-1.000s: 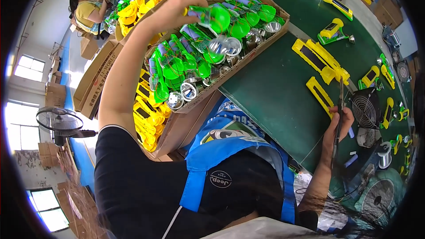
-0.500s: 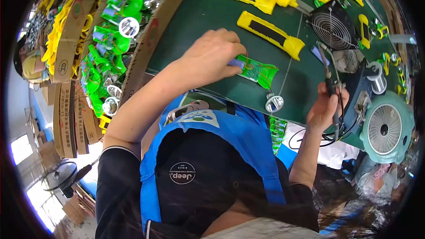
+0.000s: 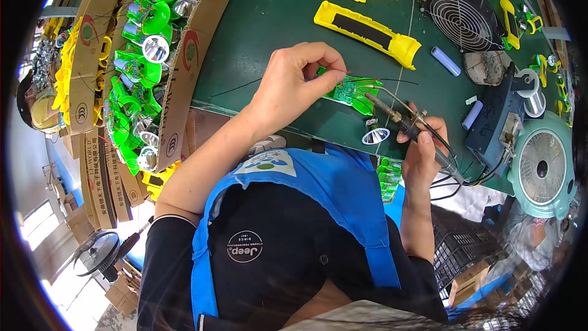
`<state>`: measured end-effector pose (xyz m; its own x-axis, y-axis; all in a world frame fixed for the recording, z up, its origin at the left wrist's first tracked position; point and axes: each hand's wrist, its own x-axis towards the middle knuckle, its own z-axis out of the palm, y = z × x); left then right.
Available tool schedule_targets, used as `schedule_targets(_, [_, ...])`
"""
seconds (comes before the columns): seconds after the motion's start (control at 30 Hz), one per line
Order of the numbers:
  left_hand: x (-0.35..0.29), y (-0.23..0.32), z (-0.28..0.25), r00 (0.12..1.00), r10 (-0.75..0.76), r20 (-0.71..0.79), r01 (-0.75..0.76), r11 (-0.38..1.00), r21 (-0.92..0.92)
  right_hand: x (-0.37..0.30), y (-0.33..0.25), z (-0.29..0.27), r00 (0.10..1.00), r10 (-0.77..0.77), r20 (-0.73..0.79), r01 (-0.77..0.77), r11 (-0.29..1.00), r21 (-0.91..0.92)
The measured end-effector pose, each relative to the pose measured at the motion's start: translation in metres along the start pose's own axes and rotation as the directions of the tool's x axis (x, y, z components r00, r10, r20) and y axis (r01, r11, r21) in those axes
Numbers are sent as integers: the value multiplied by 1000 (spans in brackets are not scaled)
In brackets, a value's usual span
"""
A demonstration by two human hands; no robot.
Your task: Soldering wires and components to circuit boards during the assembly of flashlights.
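Observation:
A green plastic lamp holder (image 3: pixel 362 106) with a small circuit board (image 3: pixel 344 91) lies on the bench in front of me. A silver reflector cup (image 3: pixel 375 136) rests just nearer than it. Above the holder's left end, my left hand (image 3: pixel 300 76) pinches thumb and forefinger around what looks like a thin wire; thin wires show on both sides of the hand. Gripped in my right hand (image 3: pixel 425 153) is a soldering iron (image 3: pixel 409 127), its tip at the right part of the board. A metal tube runs alongside the iron toward the same spot.
Yellow housings (image 3: pixel 367 35) lie beyond my hands. A black square fan (image 3: pixel 463 15), blue cylindrical cells (image 3: pixel 445 61), a soldering station (image 3: pixel 493 125), a solder spool (image 3: pixel 534 99) and a teal fan (image 3: pixel 542 171) stand at right. A carton (image 3: pixel 195 67) of green assemblies borders the left.
My right hand has brought the soldering iron leftward to the board. My left hand has shifted from the blue cell to the holder's left end. The cell no longer shows there.

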<state>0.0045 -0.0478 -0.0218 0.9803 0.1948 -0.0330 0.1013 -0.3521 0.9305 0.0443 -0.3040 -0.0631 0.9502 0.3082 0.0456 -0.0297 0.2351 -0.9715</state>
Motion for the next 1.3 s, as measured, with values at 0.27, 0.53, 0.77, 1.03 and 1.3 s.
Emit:
schedule_targets(0.27, [-7,-7,-2,878,462,128,-464,752,468,0,-6,10,996,-37,85,58,964,-258])
schedule_targets(0.53, [-2,7,-2,913,331,239,-407,706,580,1,-8,11,994,-41,98,69,950,-305])
schedule_targets(0.77, [0,13,-3,914,300,274,-406,703,584,1,-8,12,990,-62,125,104,925,-365])
schedule_targets(1.03, [0,15,-2,919,289,267,-393,705,590,0,-3,4,978,-120,173,177,913,-368])
schedule_targets(1.3, [2,17,-1,923,268,276,-382,713,588,0,-5,4,997,-67,26,71,985,-158])
